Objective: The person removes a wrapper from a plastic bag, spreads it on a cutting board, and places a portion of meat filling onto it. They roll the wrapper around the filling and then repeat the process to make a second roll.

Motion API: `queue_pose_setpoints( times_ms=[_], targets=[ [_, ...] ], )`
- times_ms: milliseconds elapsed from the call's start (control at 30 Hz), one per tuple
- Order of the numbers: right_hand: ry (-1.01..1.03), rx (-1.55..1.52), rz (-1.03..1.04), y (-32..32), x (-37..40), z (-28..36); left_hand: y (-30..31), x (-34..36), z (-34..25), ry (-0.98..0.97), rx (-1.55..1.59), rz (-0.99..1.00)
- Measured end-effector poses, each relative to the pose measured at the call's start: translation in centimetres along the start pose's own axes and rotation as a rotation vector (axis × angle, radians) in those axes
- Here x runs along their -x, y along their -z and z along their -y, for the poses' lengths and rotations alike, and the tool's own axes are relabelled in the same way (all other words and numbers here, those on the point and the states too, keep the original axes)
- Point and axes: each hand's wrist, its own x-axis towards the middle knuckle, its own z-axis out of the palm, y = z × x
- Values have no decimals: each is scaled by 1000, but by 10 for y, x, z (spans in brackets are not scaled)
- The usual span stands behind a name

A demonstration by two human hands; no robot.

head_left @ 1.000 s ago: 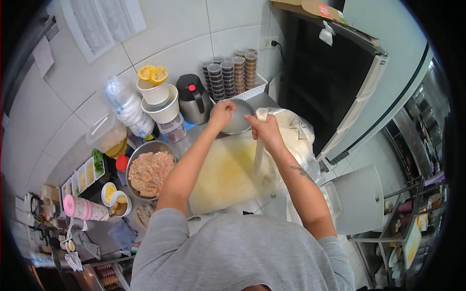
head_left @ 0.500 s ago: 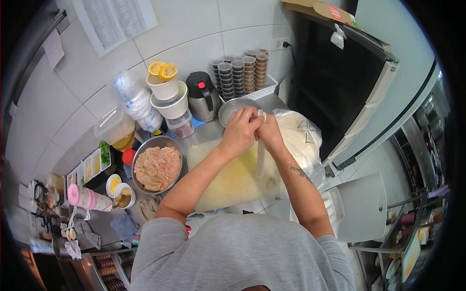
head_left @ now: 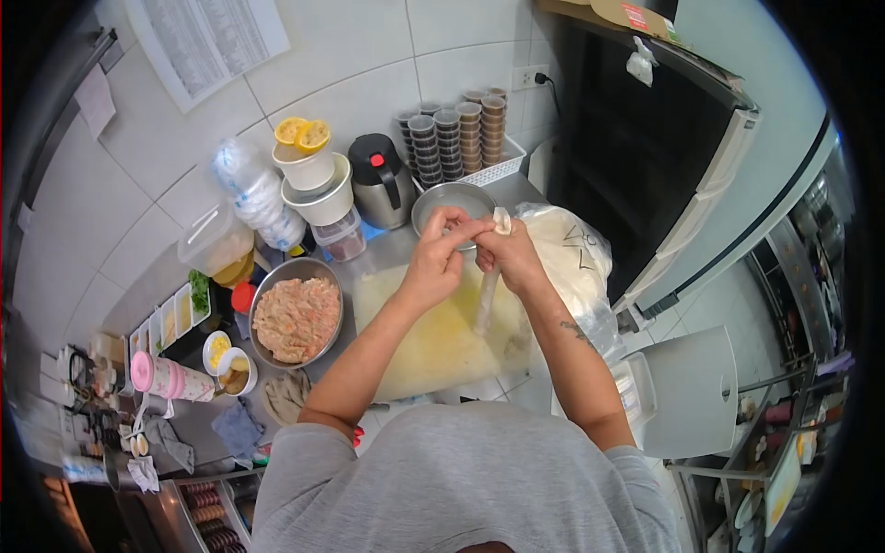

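Observation:
In my right hand is a long, pale, limp strip, gripped in a closed fist. One end sticks up above the fist, and the rest hangs down over the cutting board. My left hand is beside it, its index finger stretched across to the top of the right fist and its thumb apart. Under both hands lies a yellowish-white cutting board. A shallow metal bowl stands just behind them. To the right, a clear plastic bag with pale contents sits against the board.
A steel bowl of pinkish ground mixture is at left. Behind stand a steel jug, tubs topped with lemon halves and stacked sauce cups in a white basket. A dark fridge bounds the right. Cloths lie at front left.
My left hand has opened somewhat and drawn slightly left and down, its index finger now extended. The strip's lower end has swung a little left, and its upper end shows more.

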Motion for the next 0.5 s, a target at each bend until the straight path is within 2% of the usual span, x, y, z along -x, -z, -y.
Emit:
queue_pose_setpoints(
  times_ms=[100, 400, 500],
  targets=[
    [0, 49, -13, -2, 0, 6, 0, -2, -2, 41, 3, 42],
    [-17, 134, 91, 2, -7, 2, 2, -13, 1, -103, -223, 102],
    [-82, 132, 47, -4, -5, 1, 6, -14, -2, -205, -367, 109]
  ],
)
